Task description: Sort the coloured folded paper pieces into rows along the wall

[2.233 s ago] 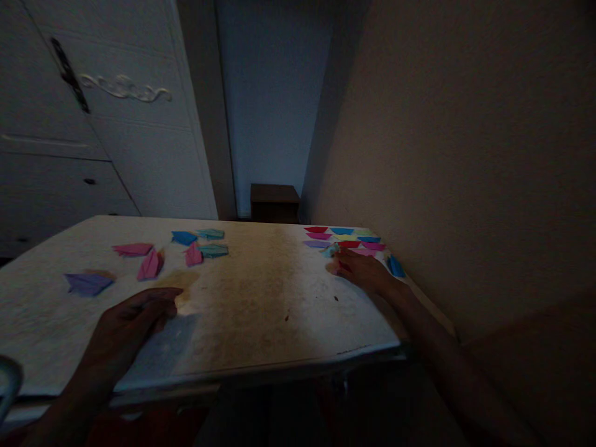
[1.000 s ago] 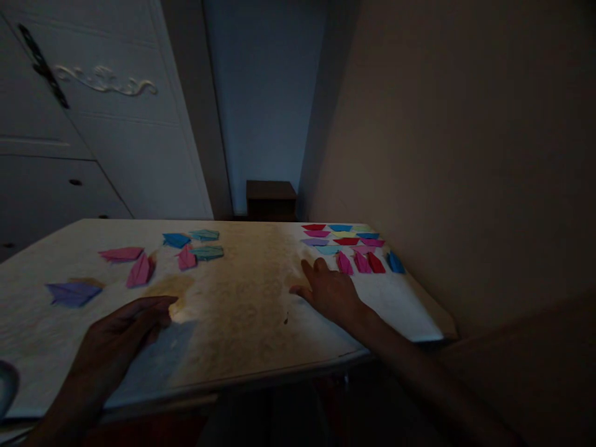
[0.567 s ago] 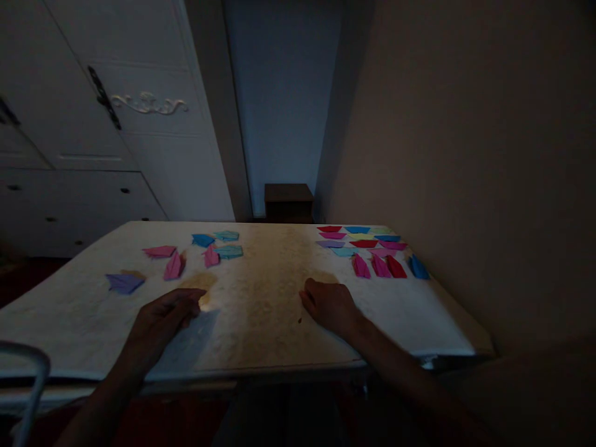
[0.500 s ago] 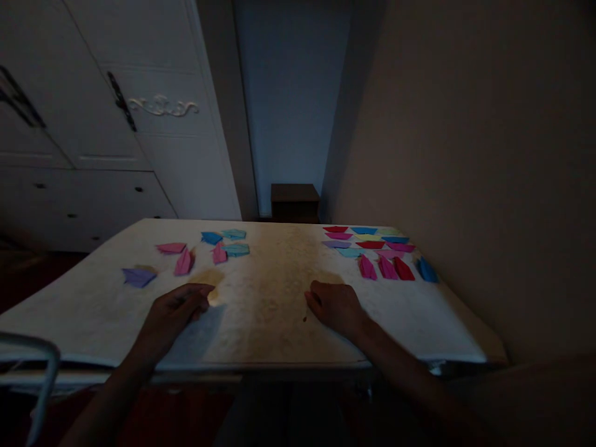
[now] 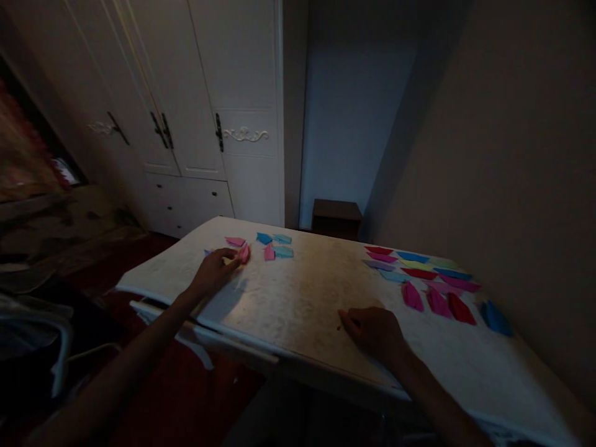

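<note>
My left hand point(image 5: 215, 271) reaches over the left part of the table point(image 5: 307, 292), its thumb and fingers closed at the near edge of a pink folded paper piece point(image 5: 244, 253). That piece still lies among other folded papers: a pink one point(image 5: 235, 241) behind it, another pink one point(image 5: 269, 252) to its right, and blue point(image 5: 264, 238) and light blue ones point(image 5: 283, 252) farther right. A purple piece point(image 5: 207, 252) is partly hidden behind my left hand. My right hand point(image 5: 375, 332) rests on the table, fingers curled into a loose fist, with nothing visible in it.
Several folded papers in rows, among them a red one point(image 5: 460, 308) and a blue one point(image 5: 496, 318), lie at the table's right, near the wall point(image 5: 526, 186). A white wardrobe point(image 5: 251, 180) and a small brown cabinet point(image 5: 337, 211) stand beyond. A metal-framed chair point(image 5: 60, 366) is at left.
My view has turned left. My left hand has moved forward from the bare tabletop to the pink folded paper. My right hand stays resting on the table, still curled.
</note>
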`<state>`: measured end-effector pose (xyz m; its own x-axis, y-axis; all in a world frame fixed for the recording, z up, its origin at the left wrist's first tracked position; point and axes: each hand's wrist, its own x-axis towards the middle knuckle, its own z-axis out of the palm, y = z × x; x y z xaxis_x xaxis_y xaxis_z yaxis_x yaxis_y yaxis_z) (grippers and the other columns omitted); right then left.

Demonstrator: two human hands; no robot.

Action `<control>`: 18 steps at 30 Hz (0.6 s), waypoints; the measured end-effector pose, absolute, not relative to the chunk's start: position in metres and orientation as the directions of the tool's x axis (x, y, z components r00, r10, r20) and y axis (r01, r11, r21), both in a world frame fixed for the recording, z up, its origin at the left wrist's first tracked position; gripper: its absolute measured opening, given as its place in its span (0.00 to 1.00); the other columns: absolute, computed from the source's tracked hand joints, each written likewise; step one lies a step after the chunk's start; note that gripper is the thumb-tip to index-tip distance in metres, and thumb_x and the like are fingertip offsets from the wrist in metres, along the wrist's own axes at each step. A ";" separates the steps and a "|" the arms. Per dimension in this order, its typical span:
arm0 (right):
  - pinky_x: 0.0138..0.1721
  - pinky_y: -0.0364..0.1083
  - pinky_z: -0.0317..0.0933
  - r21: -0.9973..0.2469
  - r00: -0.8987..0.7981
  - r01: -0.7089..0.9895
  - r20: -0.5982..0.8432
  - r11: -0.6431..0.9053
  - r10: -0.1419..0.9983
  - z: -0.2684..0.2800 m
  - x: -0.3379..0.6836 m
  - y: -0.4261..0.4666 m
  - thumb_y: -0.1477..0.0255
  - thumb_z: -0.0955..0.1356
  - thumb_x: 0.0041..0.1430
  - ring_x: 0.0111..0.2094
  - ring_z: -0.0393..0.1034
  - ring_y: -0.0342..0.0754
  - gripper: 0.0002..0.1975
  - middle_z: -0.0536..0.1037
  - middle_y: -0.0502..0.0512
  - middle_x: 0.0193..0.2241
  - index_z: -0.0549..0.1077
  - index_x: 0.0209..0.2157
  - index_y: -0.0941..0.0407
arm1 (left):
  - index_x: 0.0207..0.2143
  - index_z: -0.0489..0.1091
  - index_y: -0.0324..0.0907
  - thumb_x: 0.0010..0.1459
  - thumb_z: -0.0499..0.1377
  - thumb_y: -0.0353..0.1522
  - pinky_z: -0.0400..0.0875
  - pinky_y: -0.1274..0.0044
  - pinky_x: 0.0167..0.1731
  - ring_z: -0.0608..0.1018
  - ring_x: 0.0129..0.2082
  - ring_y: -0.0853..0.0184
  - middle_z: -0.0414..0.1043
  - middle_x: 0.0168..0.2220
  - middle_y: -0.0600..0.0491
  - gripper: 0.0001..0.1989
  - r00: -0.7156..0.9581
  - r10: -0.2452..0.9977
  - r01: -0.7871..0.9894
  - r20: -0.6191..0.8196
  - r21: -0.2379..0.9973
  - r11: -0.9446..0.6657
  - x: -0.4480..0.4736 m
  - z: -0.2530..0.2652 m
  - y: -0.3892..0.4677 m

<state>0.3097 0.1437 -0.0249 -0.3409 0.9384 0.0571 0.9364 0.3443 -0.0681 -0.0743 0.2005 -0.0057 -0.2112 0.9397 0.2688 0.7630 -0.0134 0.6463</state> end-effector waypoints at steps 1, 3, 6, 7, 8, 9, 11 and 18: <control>0.26 0.43 0.46 -0.064 -0.340 0.937 0.063 0.343 0.938 -0.025 0.310 0.143 0.60 0.55 0.67 0.28 0.74 0.48 0.26 0.80 0.53 0.25 0.78 0.26 0.52 | 0.39 0.74 0.38 0.49 0.58 0.48 0.70 0.74 0.34 0.78 0.37 0.60 0.77 0.42 0.44 0.24 -0.200 0.938 0.810 0.284 0.586 -0.004 -0.078 -0.006 0.205; 0.26 0.44 0.46 -0.057 -0.340 0.937 0.076 0.345 0.937 -0.026 0.310 0.143 0.60 0.55 0.67 0.27 0.74 0.49 0.26 0.80 0.54 0.25 0.78 0.26 0.52 | 0.42 0.73 0.38 0.50 0.58 0.48 0.69 0.72 0.41 0.76 0.43 0.56 0.76 0.46 0.42 0.25 -0.168 0.941 0.871 0.294 0.491 0.002 -0.083 -0.007 0.214; 0.26 0.44 0.47 -0.061 -0.346 0.934 0.094 0.352 0.933 -0.026 0.311 0.142 0.60 0.55 0.67 0.28 0.74 0.49 0.25 0.80 0.54 0.25 0.77 0.25 0.52 | 0.43 0.73 0.37 0.53 0.57 0.46 0.67 0.71 0.44 0.76 0.46 0.55 0.75 0.46 0.42 0.24 -0.100 0.959 0.910 0.264 0.415 -0.019 -0.082 -0.010 0.227; 0.26 0.44 0.47 -0.063 -0.349 0.932 0.099 0.356 0.932 -0.026 0.311 0.142 0.60 0.55 0.67 0.28 0.74 0.49 0.25 0.80 0.53 0.25 0.77 0.26 0.52 | 0.42 0.73 0.37 0.53 0.57 0.45 0.67 0.71 0.43 0.76 0.45 0.56 0.76 0.45 0.42 0.22 -0.089 0.964 0.913 0.251 0.407 -0.022 -0.082 -0.012 0.231; 0.26 0.44 0.47 -0.065 -0.349 0.932 0.105 0.357 0.931 -0.026 0.311 0.141 0.60 0.55 0.67 0.28 0.74 0.49 0.25 0.80 0.53 0.25 0.77 0.26 0.52 | 0.41 0.73 0.38 0.53 0.58 0.44 0.68 0.72 0.42 0.77 0.44 0.56 0.76 0.44 0.43 0.21 -0.085 0.967 0.914 0.238 0.406 -0.020 -0.081 -0.014 0.234; 0.26 0.44 0.48 -0.066 -0.347 0.933 0.106 0.354 0.932 -0.026 0.311 0.141 0.61 0.55 0.67 0.28 0.74 0.49 0.25 0.80 0.53 0.25 0.77 0.26 0.52 | 0.39 0.73 0.38 0.51 0.59 0.43 0.68 0.73 0.40 0.77 0.42 0.57 0.77 0.42 0.44 0.19 -0.085 0.970 0.913 0.226 0.408 -0.014 -0.081 -0.016 0.238; 0.26 0.43 0.48 -0.078 -0.344 0.933 0.107 0.353 0.933 -0.026 0.311 0.141 0.60 0.56 0.67 0.28 0.74 0.49 0.25 0.80 0.54 0.25 0.77 0.26 0.52 | 0.36 0.74 0.39 0.48 0.61 0.40 0.68 0.74 0.37 0.78 0.38 0.59 0.78 0.38 0.46 0.15 -0.095 0.973 0.911 0.211 0.413 -0.001 -0.082 -0.019 0.245; 0.27 0.44 0.49 -0.099 -0.336 0.932 0.123 0.349 0.934 -0.028 0.312 0.141 0.60 0.56 0.67 0.29 0.74 0.50 0.25 0.81 0.54 0.26 0.77 0.26 0.52 | 0.39 0.73 0.38 0.48 0.61 0.42 0.69 0.76 0.31 0.78 0.32 0.61 0.78 0.34 0.47 0.20 -0.153 0.966 0.890 0.210 0.453 0.042 -0.082 -0.022 0.243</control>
<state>0.3122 0.1405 -0.0280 -0.3364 0.9336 0.1230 0.9319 0.3489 -0.0995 -0.0821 0.2427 -0.0223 -0.1526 0.9657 0.2102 0.8904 0.0421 0.4532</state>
